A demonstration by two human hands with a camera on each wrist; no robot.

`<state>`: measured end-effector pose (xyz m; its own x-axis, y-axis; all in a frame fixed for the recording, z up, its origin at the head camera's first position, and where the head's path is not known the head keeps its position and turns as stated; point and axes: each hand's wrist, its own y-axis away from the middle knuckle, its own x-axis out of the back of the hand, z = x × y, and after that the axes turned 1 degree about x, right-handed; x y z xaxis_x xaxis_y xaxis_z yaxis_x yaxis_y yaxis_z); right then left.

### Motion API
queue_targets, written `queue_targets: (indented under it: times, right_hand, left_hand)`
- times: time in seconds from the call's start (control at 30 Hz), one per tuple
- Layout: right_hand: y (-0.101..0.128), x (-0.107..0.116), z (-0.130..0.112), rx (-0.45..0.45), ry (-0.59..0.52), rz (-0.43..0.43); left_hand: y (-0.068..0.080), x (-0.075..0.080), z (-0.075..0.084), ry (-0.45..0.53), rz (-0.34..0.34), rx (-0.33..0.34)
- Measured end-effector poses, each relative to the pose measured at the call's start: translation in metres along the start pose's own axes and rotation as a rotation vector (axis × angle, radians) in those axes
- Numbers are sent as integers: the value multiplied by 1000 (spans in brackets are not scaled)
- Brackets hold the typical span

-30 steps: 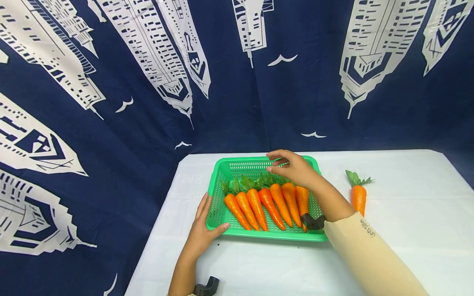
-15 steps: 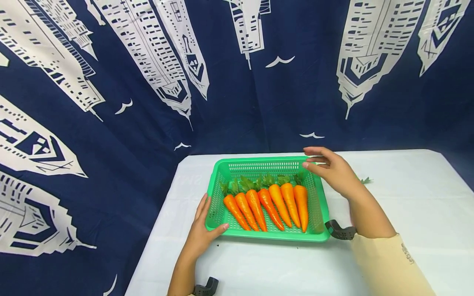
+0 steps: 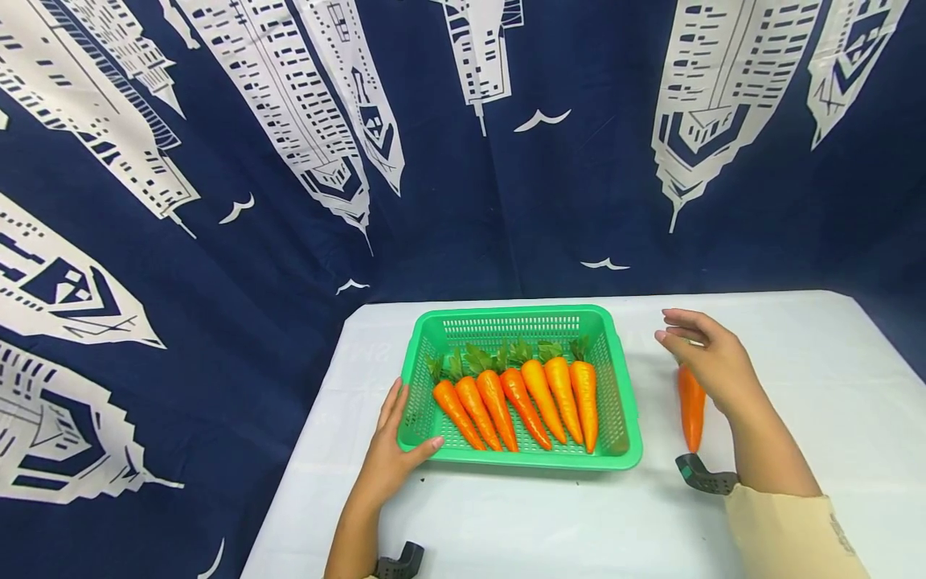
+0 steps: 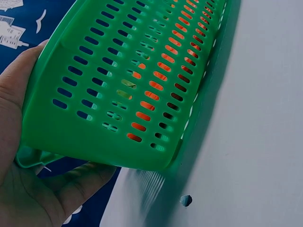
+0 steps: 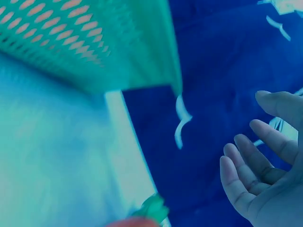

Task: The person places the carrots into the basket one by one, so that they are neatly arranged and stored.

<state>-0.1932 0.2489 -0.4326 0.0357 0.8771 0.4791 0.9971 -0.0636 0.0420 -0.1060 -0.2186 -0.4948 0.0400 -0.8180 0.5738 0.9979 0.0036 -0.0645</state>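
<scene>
A green plastic basket (image 3: 628,402) on the table holds a row of several orange carrots (image 3: 538,394) with leafy green tops. My left hand (image 3: 394,450) rests at the basket's near left corner, thumb on the front rim and straight fingers along the left side. In the left wrist view, that hand spans the corner of the slotted basket wall (image 4: 71,137). My right hand (image 3: 712,362) hovers over a single carrot (image 3: 692,410) right of the basket, its fingers loosely bent and holding nothing. The hand hides that carrot's top; the right wrist view catches its blurred leaves (image 5: 154,208).
A white cloth covers the table (image 3: 535,523). Behind it hangs a dark blue curtain (image 3: 434,241) printed with white buildings and birds. Each wrist wears a black band; the right one (image 3: 705,476) is near the loose carrot's tip.
My right hand has moved from above the basket's carrots rightward, past the rim, to over the loose carrot. My left hand has stayed at the basket's corner.
</scene>
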Motion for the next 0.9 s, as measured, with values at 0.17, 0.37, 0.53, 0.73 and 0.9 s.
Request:
queue_targets:
  times: [0.17,0.37,0.53,0.73,0.9]
  right_hand:
    - [-1,5,26,-96,-45,0]
    - [0,9,53,-185,-36,13]
    - [0,8,71,-210,40,45]
    - [0,4,89,-223,56,14]
    - [1,-1,98,-227,71,17]
  left_hand:
    - [-1,0,-1,5,-4,7]
    - [-1,-1,0,15,-7,12]
    - [-1,0,0,10,-4,14]
    - [-1,0,-1,15,-1,10]
    - [-1,-1,-2,23,1,9]
